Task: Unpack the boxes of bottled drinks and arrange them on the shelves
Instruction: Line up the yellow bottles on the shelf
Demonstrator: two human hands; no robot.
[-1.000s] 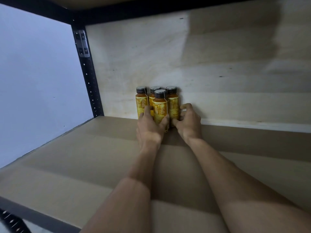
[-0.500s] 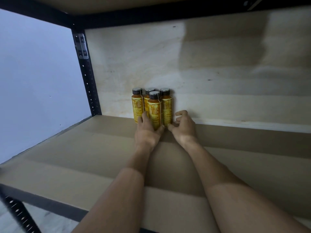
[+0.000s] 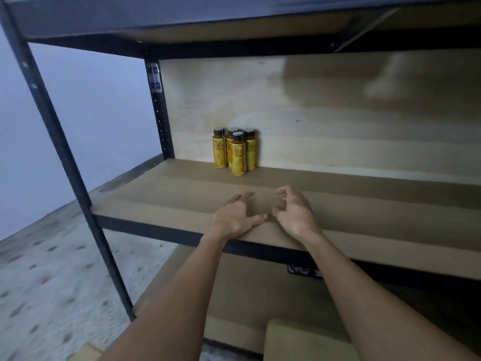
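Bottles [image 3: 235, 152]: four, upright, clustered at back-left of shelf board [image 3: 156, 199], against rear panel [image 3: 338, 113]. Left hand [image 3: 234, 217] and right hand [image 3: 294, 212] over board's front edge, fingers loosely curled, holding nothing. Cluster lies straight ahead, well apart; left hand slightly nearer. Next load likely from below board.

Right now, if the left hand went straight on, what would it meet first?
The left hand would likely meet the bottles, or narrowly pass right of them to the back panel; hard to judge.

Four yellow-labelled bottles [image 3: 235, 152] on one shelf [image 3: 377, 222]; one left hand [image 3: 235, 217], one right hand [image 3: 294, 213]; one cardboard box [image 3: 299, 340] below.
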